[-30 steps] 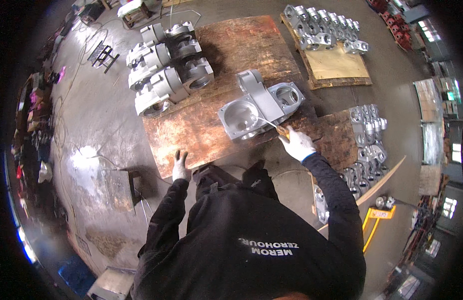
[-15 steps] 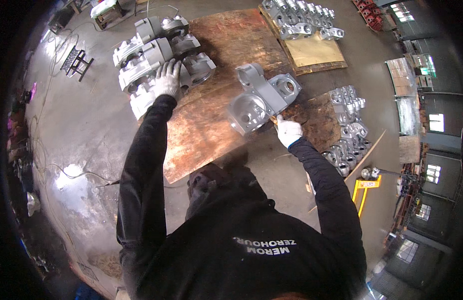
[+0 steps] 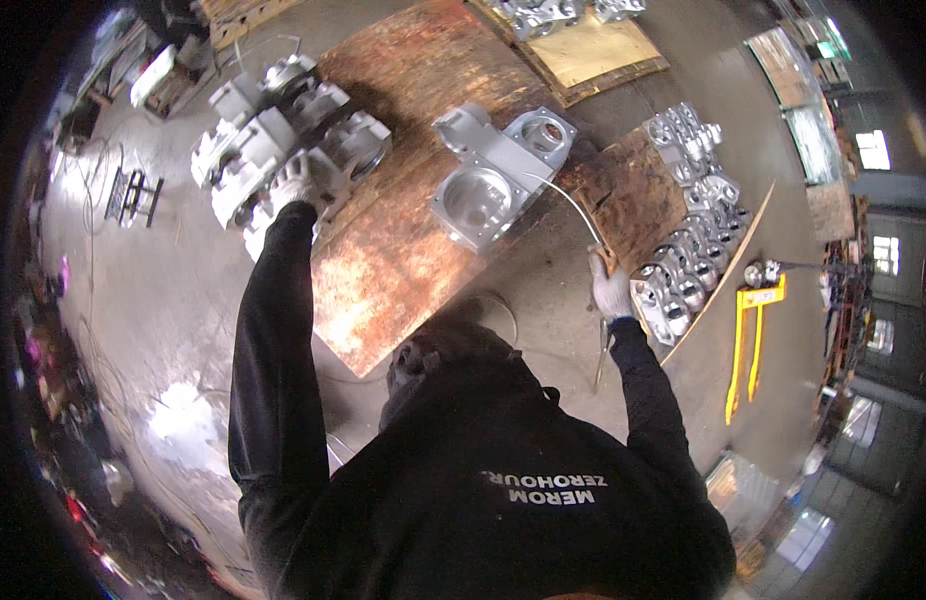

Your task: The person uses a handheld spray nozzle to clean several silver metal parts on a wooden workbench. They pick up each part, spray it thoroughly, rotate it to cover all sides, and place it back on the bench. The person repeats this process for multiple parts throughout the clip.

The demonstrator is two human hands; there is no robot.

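Observation:
Both my hands wear pale work gloves. My left hand point(image 3: 296, 180) lies with fingers spread on a cluster of silver-grey metal castings point(image 3: 245, 150) at the left of a rust-stained brown board. My right hand point(image 3: 611, 288), to the right of the board, is closed round the orange-brown handle of what looks like an air blow gun point(image 3: 580, 212). Its long, thin, curved tube reaches to the edge of a single grey casting point(image 3: 480, 193). That casting has wide round openings and lies near the middle of the board point(image 3: 383, 270). A hose point(image 3: 600, 365) hangs below my right hand.
Rows of smaller silver castings point(image 3: 695, 245) stand on a brown board at the right. A yellow-topped pallet point(image 3: 603, 55) with more castings is at the far side. A yellow pallet jack point(image 3: 748, 340) stands further right. Cables point(image 3: 91, 200) trail over the floor at left.
My right hand has moved right and away from the single casting, and the tool's curved tube now shows. The whole view has shifted. My left hand stays on the castings.

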